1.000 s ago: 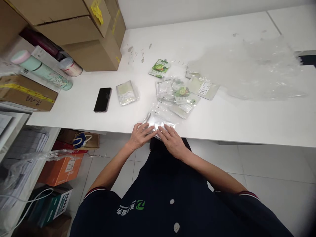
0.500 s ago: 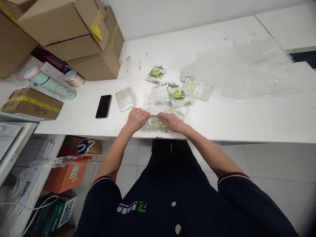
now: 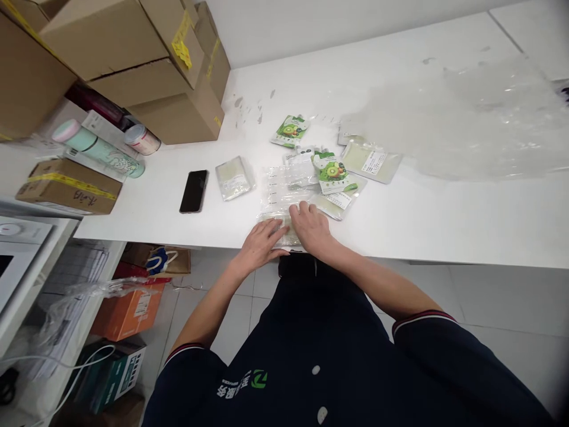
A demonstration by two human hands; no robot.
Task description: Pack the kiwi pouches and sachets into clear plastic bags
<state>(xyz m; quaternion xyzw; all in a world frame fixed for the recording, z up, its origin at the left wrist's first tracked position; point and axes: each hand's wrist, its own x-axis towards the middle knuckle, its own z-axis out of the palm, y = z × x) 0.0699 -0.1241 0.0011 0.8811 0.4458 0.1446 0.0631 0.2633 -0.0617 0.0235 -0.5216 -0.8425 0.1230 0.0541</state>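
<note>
My left hand (image 3: pixel 262 242) and my right hand (image 3: pixel 311 226) lie flat, fingers stretched, on a clear plastic bag (image 3: pixel 284 190) that holds a pale packet (image 3: pixel 281 230) at the white table's (image 3: pixel 444 219) near edge. The bag's top part reaches away from me toward a heap of green kiwi-print pouches (image 3: pixel 332 169). Another kiwi pouch (image 3: pixel 290 129) lies farther back. A sealed pale packet (image 3: pixel 233 177) rests left of the bag, beside a black phone (image 3: pixel 194 190).
Cardboard boxes (image 3: pixel 133 65) are stacked at the back left, with a mint bottle (image 3: pixel 98 149), a small jar (image 3: pixel 142 140) and a taped carton (image 3: pixel 69 187). A large clear plastic sheet (image 3: pixel 466 124) covers the right of the table. Boxes and bags sit on the floor at left.
Both hands slid back from the bag's middle toward the near edge and flattened on the packet inside; half a second ago they were pinching along the bag farther up.
</note>
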